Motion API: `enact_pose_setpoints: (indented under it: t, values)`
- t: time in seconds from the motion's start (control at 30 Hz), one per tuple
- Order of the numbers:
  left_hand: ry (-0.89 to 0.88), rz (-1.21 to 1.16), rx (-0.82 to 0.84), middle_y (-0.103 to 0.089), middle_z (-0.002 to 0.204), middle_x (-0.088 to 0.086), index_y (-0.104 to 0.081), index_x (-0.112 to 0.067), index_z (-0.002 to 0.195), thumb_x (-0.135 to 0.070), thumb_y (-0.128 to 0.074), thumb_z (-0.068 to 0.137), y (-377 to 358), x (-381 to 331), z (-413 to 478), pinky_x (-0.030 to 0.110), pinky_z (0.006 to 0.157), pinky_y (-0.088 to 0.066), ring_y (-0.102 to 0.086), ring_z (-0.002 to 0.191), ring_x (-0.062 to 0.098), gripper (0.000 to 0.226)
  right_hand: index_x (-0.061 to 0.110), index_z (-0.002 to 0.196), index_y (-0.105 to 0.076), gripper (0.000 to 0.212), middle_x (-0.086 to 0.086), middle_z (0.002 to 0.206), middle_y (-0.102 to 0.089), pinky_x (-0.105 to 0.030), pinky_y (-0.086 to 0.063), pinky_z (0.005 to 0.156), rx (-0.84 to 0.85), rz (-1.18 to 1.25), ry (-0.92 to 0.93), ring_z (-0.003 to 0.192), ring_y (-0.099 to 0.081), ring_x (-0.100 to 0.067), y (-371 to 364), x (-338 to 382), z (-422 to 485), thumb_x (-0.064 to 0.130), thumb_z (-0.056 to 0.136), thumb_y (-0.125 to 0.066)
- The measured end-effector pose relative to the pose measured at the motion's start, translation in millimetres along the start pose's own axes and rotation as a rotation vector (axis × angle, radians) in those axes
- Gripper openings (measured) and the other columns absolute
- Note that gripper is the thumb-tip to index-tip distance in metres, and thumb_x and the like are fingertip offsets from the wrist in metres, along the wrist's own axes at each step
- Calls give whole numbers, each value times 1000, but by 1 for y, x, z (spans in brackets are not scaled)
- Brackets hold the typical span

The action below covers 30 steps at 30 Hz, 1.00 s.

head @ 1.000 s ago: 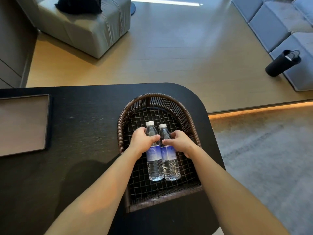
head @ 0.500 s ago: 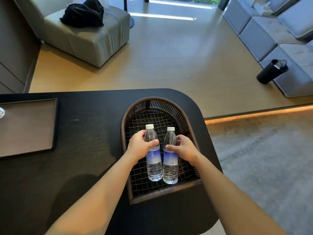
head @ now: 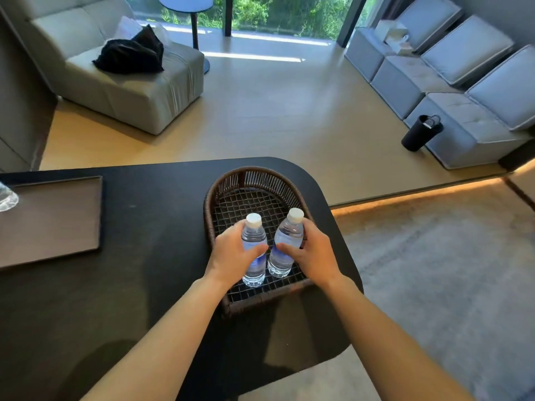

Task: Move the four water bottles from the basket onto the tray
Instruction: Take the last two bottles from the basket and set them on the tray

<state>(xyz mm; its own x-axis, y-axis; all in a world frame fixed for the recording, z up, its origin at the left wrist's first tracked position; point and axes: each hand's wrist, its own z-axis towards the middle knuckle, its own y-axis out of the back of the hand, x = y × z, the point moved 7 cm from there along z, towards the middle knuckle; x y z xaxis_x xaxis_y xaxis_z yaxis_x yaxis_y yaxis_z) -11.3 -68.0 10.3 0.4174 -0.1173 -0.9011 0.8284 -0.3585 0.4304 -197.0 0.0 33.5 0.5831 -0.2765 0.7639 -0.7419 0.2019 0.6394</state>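
Two clear water bottles with white caps and blue labels are held upright over the brown wicker basket (head: 225,180). My left hand (head: 231,256) is shut on the left bottle (head: 253,235). My right hand (head: 314,253) is shut on the right bottle (head: 286,238), which leans slightly right. The bottle bases hang just above the basket's mesh floor near its front edge. A brown rectangular tray (head: 58,221) lies at the table's left. Part of another clear bottle (head: 7,196) shows on the tray at the frame's left edge.
The black table (head: 144,285) has a rounded right end just past the basket. Beyond it lie a wood floor, a grey armchair (head: 130,82) with a black bag, a grey sofa (head: 463,82) at right, and a black cylinder bin (head: 419,133).
Both hands have lifted the two bottles from lying in the basket to upright, and drawn them toward the basket's near edge. The view has tilted up, showing more of the room.
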Motion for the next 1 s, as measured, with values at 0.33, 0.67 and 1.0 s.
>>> enact_pose_setpoints:
  t: [0.33,0.67,1.0]
  values:
    - [-236,25,-175,-75,107,-4,-67,-20,118,-28,-86,83,93,-39,-94,31,82,-63,-72,96,9,41,29,133,-53,55,18,122,-61,-25,-50,99,-55,28,224,114,-59,0,-8,80,-85,28,86,-81]
    - [-81,57,-302,-73,108,-7,-66,-24,121,-25,-87,81,203,3,-164,37,88,-61,-71,98,10,44,39,125,-51,56,21,112,-63,-27,-53,97,67,109,327,103,-63,4,-90,163,-110,24,83,-84]
    - [-3,123,-486,-72,102,-2,-68,-20,114,-25,-87,80,340,67,-182,38,85,-59,-69,95,13,39,26,133,-54,60,14,121,-64,-32,-54,98,208,102,376,108,-63,-7,-216,263,-82,30,82,-85]
